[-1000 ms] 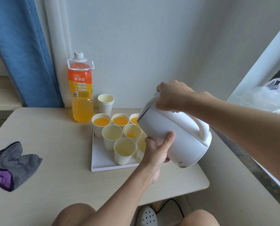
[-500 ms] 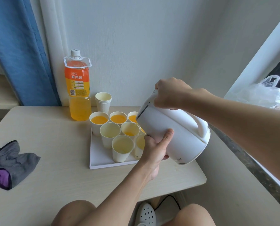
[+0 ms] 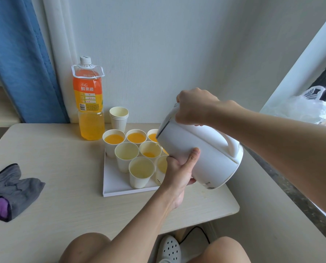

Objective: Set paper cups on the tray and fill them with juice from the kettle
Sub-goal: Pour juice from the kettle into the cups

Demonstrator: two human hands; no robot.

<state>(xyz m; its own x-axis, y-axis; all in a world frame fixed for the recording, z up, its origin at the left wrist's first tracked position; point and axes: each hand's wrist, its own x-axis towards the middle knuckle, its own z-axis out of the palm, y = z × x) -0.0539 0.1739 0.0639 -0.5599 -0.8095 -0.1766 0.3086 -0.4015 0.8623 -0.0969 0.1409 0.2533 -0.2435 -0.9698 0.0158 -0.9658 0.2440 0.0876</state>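
My right hand (image 3: 194, 108) is curled over the top end of the white kettle (image 3: 205, 158), gripping it at the lid edge. My left hand (image 3: 179, 172) holds the kettle's body from beneath, fingers wrapped under it and thumb laid up its side. Between the two hands the kettle hangs in the air, tipped with its top end down and away from me, over the right side of the white tray (image 3: 114, 184). I cannot see the spout or any stream.

The tray lies on the worktop (image 3: 63, 164) just left of my left hand, crowded with paper cups (image 3: 141, 174). The far-row cups (image 3: 114, 139), beyond my left hand, hold orange juice. The middle cup (image 3: 150, 152), just left of the kettle's lowered end, has only a little juice at its bottom. The cup nearest my left thumb is partly hidden.

Further left stand a juice bottle (image 3: 88, 103) and a stack of spare cups (image 3: 119, 116); a grey cloth (image 3: 16, 188) lies far left.
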